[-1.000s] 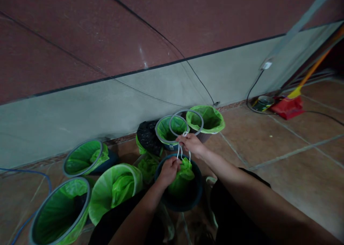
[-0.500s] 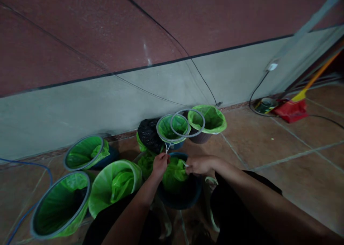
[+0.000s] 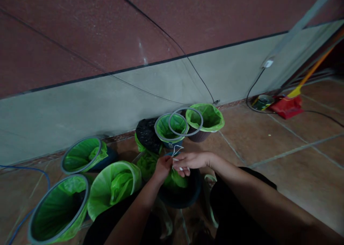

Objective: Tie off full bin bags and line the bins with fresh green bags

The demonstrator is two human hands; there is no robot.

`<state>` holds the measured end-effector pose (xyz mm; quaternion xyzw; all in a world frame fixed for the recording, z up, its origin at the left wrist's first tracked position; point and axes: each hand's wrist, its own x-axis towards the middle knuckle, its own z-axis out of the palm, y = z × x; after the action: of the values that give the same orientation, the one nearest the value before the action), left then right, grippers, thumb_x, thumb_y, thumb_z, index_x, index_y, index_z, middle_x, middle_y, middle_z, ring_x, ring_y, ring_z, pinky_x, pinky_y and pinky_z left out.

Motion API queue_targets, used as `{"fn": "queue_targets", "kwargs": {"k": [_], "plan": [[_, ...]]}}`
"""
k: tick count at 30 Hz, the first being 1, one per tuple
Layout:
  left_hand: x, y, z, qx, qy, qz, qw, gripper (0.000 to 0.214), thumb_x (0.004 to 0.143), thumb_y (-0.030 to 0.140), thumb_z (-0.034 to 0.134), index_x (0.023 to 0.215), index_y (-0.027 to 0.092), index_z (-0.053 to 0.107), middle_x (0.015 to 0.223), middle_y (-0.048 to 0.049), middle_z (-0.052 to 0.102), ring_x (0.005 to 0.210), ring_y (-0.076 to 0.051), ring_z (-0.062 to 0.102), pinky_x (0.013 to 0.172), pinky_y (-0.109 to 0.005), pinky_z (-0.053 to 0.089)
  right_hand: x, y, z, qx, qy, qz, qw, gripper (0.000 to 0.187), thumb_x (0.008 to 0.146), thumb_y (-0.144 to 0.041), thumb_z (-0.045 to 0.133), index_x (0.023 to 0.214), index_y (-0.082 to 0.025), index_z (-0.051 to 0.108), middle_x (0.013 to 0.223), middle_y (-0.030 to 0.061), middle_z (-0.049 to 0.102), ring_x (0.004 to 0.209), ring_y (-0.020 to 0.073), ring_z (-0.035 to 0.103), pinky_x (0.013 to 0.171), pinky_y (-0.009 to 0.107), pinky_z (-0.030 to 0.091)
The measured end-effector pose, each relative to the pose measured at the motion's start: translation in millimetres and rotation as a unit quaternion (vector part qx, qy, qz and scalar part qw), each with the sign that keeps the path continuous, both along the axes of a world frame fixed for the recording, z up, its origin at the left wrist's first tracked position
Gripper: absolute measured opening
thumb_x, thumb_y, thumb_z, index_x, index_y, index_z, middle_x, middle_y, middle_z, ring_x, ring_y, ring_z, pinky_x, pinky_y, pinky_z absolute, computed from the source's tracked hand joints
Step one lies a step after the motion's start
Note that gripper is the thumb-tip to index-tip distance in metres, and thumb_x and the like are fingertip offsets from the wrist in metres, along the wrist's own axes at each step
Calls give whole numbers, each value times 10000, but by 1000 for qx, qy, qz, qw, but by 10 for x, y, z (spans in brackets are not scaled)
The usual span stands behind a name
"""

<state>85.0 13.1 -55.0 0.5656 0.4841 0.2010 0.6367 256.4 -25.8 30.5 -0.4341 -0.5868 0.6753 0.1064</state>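
Note:
A dark round bin [image 3: 185, 198] stands on the floor in front of me with a green bag [image 3: 176, 180] bunched inside it. My left hand [image 3: 163, 166] and my right hand [image 3: 188, 161] meet just above the bag. Both pinch its white drawstring [image 3: 176, 151], whose loops stick up between the fingers. The bag's top is gathered under my hands and partly hidden by them.
Several bins lined with green bags [image 3: 115, 187] stand along the grey wall, some with grey rim rings [image 3: 185, 122]. A black bag [image 3: 146, 133] sits among them. A red dustpan [image 3: 286, 105] and cables lie at the right; a blue hose [image 3: 24, 169] curves at the left.
My right hand came down from holding the strings high, moved apart from the left, then both hands came together again over the bag with the drawstring.

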Motion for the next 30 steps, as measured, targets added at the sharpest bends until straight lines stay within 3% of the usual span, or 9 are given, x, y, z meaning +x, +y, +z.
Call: {"fn": "queue_targets", "kwargs": {"k": [4,8,13,18,21,24,27,28,30], "plan": [[46,-76,-31,-25,-57,-98,993,242,758,382,630,707,159,709,600,-25,634,552,-140,531,555,-256,387,-39,11,2,18,-93,-11,995,286,898,-196,488,614,-179,508,538,-37,539,471,77,491,490,191,382],[97,-131,-43,-15,-140,-220,965,352,811,443,611,606,160,653,631,-69,649,632,-178,592,648,-306,465,-16,43,-65,-7,-9,9,1000,260,911,-254,495,684,-163,580,638,-8,628,536,88,567,543,199,450],[77,-113,153,77,-98,-239,963,289,869,370,544,779,168,730,765,-54,679,770,-183,583,794,-313,466,160,121,-154,32,-41,-92,994,280,895,-277,505,646,-165,567,581,-18,589,512,85,541,523,193,440],[38,-118,315,74,-53,-269,959,218,828,326,578,823,185,744,744,-27,645,735,-183,555,710,-281,436,279,147,-195,65,-82,-137,985,303,906,-308,501,648,-165,573,609,-3,606,508,92,531,494,195,409],[55,-131,293,67,-19,-255,965,239,829,372,593,757,181,717,637,3,567,619,-146,483,618,-258,374,285,161,-192,123,-194,-164,959,341,935,-336,479,667,-166,603,643,21,627,561,121,565,556,229,431],[81,-117,187,64,13,-190,980,304,838,415,563,691,178,683,556,28,482,546,-119,413,566,-251,318,253,175,-175,218,-346,-247,879,179,892,-279,568,863,-152,691,881,91,699,820,194,650,771,287,483],[90,-85,66,15,23,-91,996,347,825,457,554,656,170,650,510,41,442,501,-103,383,536,-248,293,204,175,-153,325,-353,-335,811,364,835,-239,648,1187,-147,646,1245,143,634,1142,238,592,980,325,443],[89,-74,39,-8,25,-58,998,355,812,470,565,643,167,639,497,44,434,486,-97,373,527,-246,285,183,169,-151,338,-330,-343,812,394,835,-247,651,1218,-157,634,1269,133,626,1161,233,584,993,325,440],[83,-55,16,-49,22,-11,999,358,776,484,601,628,160,626,481,47,428,468,-85,357,515,-242,269,128,141,-161,317,-282,-309,851,313,850,-274,633,1147,-181,674,1163,95,683,1067,218,629,936,317,467]]}}
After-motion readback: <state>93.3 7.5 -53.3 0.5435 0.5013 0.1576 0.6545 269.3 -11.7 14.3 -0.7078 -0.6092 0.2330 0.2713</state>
